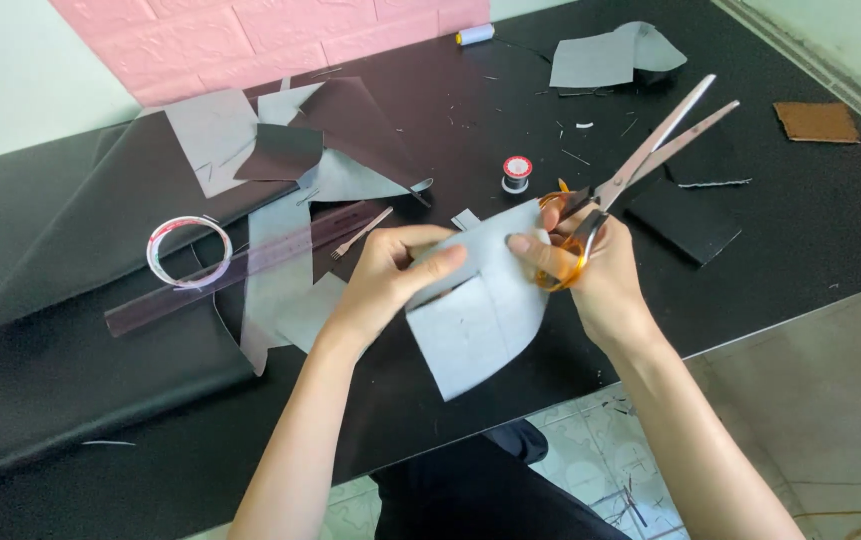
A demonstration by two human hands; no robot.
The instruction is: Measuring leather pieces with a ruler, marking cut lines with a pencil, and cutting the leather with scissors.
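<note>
My left hand [390, 275] pinches the left edge of a grey sheet piece [480, 320], held above the black table [780, 250]. My right hand [595, 275] touches the sheet's upper right edge with its fingertips and holds orange-handled scissors [630, 175] through the loops. The scissor blades are open and point up and to the right, away from the sheet. Faint lines are marked on the grey piece.
A dark translucent ruler [240, 268] and a tape roll [188, 252] lie at the left, near grey offcuts [215, 135] and a small fork-like tool [360, 233]. A thread spool [516, 172], a black patch [685, 220], a brown patch [816, 121] and more grey pieces [610, 55] lie farther back.
</note>
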